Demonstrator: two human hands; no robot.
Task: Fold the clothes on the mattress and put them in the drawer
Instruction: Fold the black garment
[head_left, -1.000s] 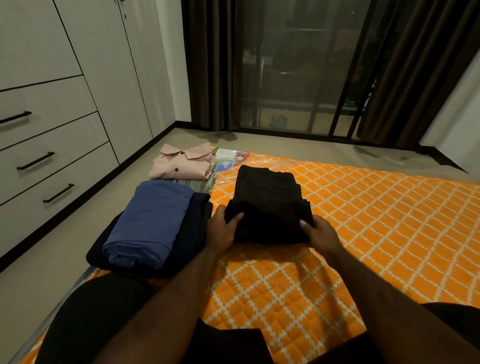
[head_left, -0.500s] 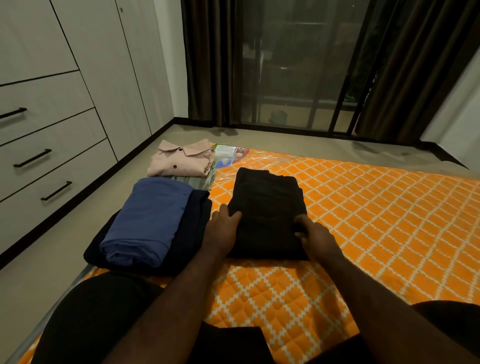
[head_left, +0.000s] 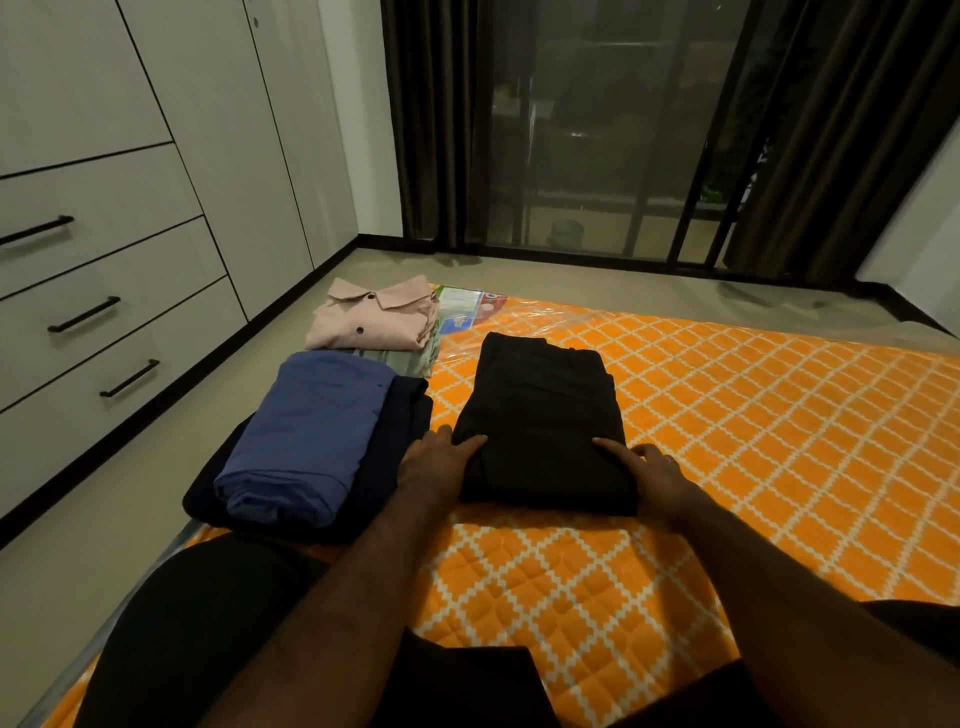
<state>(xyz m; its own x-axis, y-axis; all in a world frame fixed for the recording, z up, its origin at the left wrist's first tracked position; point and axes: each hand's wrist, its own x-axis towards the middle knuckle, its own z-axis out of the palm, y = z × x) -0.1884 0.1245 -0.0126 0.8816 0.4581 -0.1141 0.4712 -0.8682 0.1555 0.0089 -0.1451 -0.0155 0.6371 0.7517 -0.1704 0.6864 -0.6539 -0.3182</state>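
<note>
1. The pale grey drawers with black bar handles (head_left: 104, 312) are all closed, so nothing looks stowed yet.
2. The folded blue garment (head_left: 306, 431) lies on a folded dark navy garment (head_left: 402, 415) at the left edge of the mattress. A folded pink collared shirt (head_left: 374, 319) sits beyond them. None of the 3 has moved in the last second.
3. The left grip (head_left: 441, 462) is slack, with its thumb on the black garment's near left corner and straight fingers beside that edge. It holds nothing, whereas 1 second ago it clutched the bundle.
4. The folded black garment (head_left: 540, 415) now lies flat on the orange quilted mattress (head_left: 753, 441), just right of the blue stack. A second ago it was bunched and raised.
5. The right grip (head_left: 657, 478) is also loosened and rests open on the near right corner.
6. This fold looks finished, so carrying the clothes to a drawer is probably next.
</note>
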